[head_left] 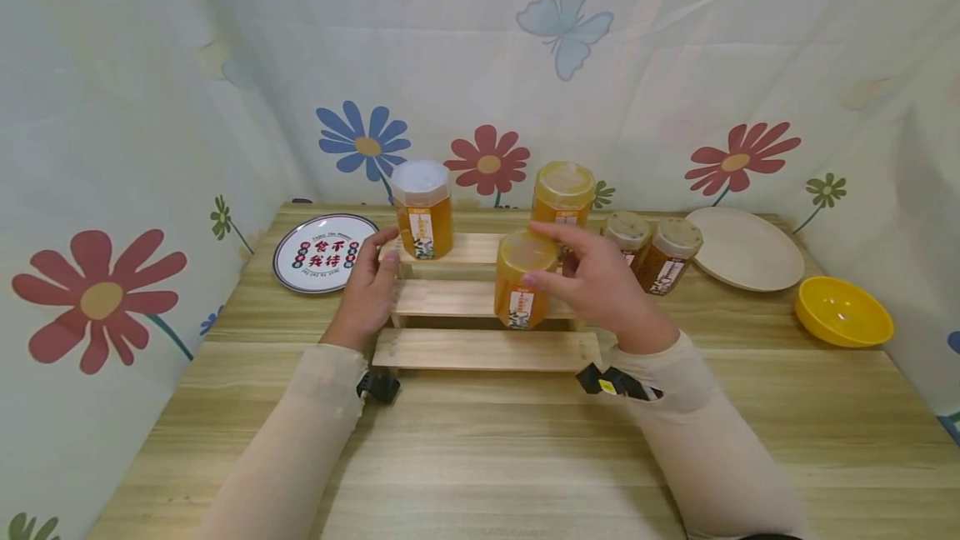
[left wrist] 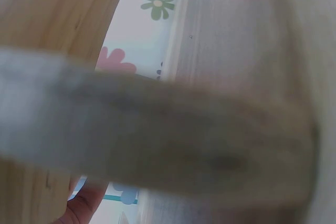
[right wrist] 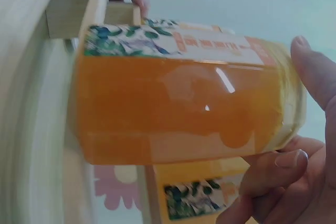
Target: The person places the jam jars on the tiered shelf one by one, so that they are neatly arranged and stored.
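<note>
Three-tier wooden stand (head_left: 487,348) sits toward the far edge of the counter (head_left: 465,457).

Right hand (head_left: 600,286): grip closed on the lid end of a yellow-lidded jar (head_left: 516,275), thumb to one side, fingers to the other. Contents amber (honey by the look of it; label print too small to confirm). The jar is roughly upright at the middle tier; whether its base touches the wood cannot be told.

Left hand (head_left: 365,294): grip wrapped round the left end of the top tier, apparently as a brace. That tier carries a white-lidded jar (head_left: 425,219) at its left and, it appears, a second amber jar (head_left: 562,190) at its right. Two darker jars (head_left: 663,261) stand just beside the stand, toward the counter's right edge.

Step in hand, judged: seating the held jar on the middle tier. The next move seems to call for squaring the base over the board, lowering it flat, and releasing only once it bears fully, the stand held steady meanwhile.
</note>
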Tool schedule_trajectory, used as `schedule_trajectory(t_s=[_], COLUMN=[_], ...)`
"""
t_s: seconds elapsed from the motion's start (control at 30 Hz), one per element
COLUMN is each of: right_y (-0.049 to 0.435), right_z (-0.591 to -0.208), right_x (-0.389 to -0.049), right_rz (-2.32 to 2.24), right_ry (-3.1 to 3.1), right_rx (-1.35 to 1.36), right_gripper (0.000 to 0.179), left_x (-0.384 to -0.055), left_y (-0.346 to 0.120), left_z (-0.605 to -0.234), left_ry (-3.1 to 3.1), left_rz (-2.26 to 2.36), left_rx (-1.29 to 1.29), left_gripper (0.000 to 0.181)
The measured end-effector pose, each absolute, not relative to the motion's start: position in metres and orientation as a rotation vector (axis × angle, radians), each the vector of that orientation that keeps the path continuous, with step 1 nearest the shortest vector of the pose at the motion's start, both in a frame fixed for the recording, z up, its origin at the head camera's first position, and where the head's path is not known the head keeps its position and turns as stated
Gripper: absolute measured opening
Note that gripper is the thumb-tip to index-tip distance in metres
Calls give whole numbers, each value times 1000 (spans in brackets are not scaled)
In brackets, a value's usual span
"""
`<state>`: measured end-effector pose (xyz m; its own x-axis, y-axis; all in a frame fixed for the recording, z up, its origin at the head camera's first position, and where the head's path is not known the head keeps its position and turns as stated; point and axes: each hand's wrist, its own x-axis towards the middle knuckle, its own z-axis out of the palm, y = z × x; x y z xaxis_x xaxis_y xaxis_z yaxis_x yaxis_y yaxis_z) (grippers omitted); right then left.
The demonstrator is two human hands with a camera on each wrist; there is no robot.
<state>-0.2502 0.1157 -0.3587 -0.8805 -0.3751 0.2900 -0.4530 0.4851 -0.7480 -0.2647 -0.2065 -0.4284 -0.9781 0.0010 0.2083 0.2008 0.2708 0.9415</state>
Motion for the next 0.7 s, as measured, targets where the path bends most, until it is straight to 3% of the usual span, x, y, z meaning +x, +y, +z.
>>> schedule_trajectory(t_s=[0.3, 0.7], right_y=[99, 89], right_z=[-373, -386], right_x=[-253, -257], right_rz=[1507, 1829], right_ry=[-2535, -2383], right_rx=[692, 835], right_gripper=[69, 97], left_x=[-265, -286], left_y=[-206, -217], left_z=[-429, -459], left_ry=[-2373, -2365], left_rz=[-1782, -1744], left_rx=[-189, -194], left_gripper=[47, 46])
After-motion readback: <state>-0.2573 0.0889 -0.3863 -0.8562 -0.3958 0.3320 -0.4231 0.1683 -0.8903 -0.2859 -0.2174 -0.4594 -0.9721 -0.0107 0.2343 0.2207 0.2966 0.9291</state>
